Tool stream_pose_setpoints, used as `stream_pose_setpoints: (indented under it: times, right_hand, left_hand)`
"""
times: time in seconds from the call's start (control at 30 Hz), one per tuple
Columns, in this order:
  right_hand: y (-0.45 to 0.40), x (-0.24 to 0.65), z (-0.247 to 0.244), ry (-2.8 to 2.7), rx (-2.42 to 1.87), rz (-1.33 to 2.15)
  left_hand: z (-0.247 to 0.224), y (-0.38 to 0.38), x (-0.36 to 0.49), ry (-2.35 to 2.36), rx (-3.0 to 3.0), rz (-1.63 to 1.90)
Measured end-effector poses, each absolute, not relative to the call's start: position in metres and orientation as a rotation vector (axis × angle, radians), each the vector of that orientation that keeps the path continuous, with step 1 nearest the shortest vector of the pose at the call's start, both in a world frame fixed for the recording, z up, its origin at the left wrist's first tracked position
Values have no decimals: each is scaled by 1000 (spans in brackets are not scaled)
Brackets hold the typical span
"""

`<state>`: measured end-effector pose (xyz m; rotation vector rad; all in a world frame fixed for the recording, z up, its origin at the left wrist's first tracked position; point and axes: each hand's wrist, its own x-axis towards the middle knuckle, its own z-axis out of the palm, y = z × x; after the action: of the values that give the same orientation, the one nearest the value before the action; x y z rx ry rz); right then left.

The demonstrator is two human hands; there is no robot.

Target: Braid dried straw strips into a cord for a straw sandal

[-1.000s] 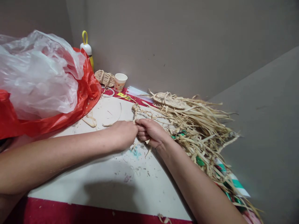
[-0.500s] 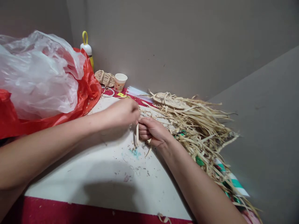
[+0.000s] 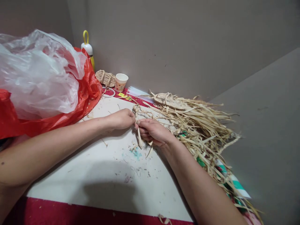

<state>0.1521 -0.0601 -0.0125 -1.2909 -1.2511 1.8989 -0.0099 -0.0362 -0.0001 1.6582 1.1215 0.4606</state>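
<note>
My right hand (image 3: pixel 153 131) is closed in a pinch on a pale dry straw strip (image 3: pixel 139 139), whose loose end hangs down below the fingers. Right beside it, my left hand (image 3: pixel 123 119) is closed too, its fingertips meeting the same straw near the right thumb. The exact grip of the left fingers is partly hidden. Just above the fingertips shows a small knotted straw tuft (image 3: pixel 136 108). Both hands are low over the white board (image 3: pixel 100 175).
A heap of dry straw (image 3: pixel 206 125) with a woven straw sole (image 3: pixel 170 100) on it lies right. At the back stand a paper cup (image 3: pixel 121 82), another woven sole (image 3: pixel 105 78) and a yellow-white bottle (image 3: pixel 87 49). Plastic bags (image 3: pixel 44 75) fill the left. Walls rise behind.
My left hand has moved slightly left and down, uncovering the straw tuft behind it. The right hand stays nearly in place, and the hanging strip end has swung slightly right.
</note>
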Motion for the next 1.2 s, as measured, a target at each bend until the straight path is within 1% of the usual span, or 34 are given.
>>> stream_pose_setpoints:
  times: [0.13,0.3,0.47,0.57,0.7,0.8,0.87,0.93,1.0,1.13,1.2]
  right_hand:
    - [-62,150,-13,-1383,-1367,1776]
    - [-61,155,-13,-1537,-1366,1692]
    - [-59,166,-9,-1578,-1371,1692]
    - [-59,167,-5,-1507,-1429,1726]
    - [-62,155,-1,-1220,-1418,1844]
    - [-69,141,0,-1082,-1386,1813]
    - [-73,134,0,-1128,-1428,1747]
    - [-78,129,-3,-1270,-1520,1631]
    - [-81,126,-8,-1502,-1618,1397]
    - [-87,125,-16,-2010,-1764,602]
    - [-92,125,-14,-2190,-1809,325]
  left_hand:
    - [-1,-34,-10,1079,1712,391]
    - [-6,-33,-10,1024,1613,308]
    - [-11,-31,-10,1028,1687,460]
    - [-14,-30,-9,1024,1768,466]
    - [-17,-29,-9,1026,1809,491]
    - [-17,-31,-9,952,1694,512]
    - [-17,-34,-8,903,1575,506]
    - [-15,-36,-7,907,1482,504]
    - [-13,-38,-6,965,1438,504]
    - [-10,-41,-4,1048,1397,482]
    - [-9,-41,-3,1047,1365,450]
